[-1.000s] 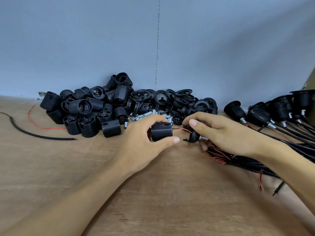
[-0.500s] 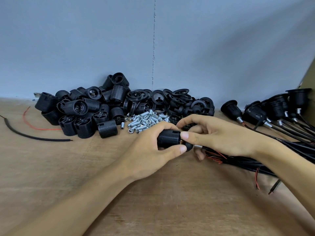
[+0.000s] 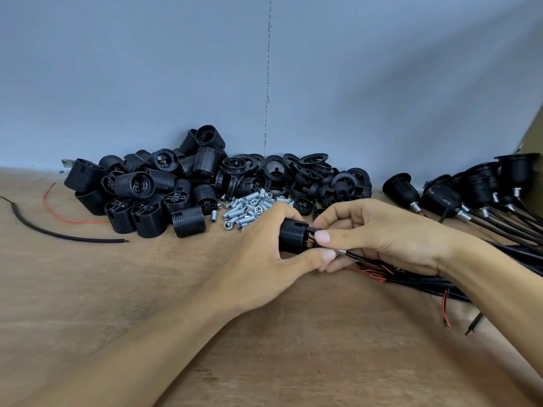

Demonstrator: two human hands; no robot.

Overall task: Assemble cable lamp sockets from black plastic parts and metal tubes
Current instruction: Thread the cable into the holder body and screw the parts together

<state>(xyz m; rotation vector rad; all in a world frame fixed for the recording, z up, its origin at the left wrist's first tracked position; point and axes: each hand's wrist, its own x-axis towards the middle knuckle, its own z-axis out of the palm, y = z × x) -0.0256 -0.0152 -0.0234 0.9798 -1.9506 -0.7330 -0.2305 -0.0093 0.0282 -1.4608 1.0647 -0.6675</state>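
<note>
A worn wooden surface (image 3: 88,289) is backed by a matte blue-grey wall (image 3: 147,83). Ribbed black socket shells (image 3: 147,195) are heaped at left, with small threaded metal tubes (image 3: 249,207) beside them. At centre, one ribbed shell (image 3: 292,239) is gripped by the left hand (image 3: 264,259). Its black cap (image 3: 311,230) is pinched by the right hand (image 3: 382,239).

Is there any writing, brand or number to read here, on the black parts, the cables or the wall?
None can be read. The black socket bodies show only moulded ribs; any marks on them are too small to tell. The metal tubes, wall and table carry no lettering.
</note>
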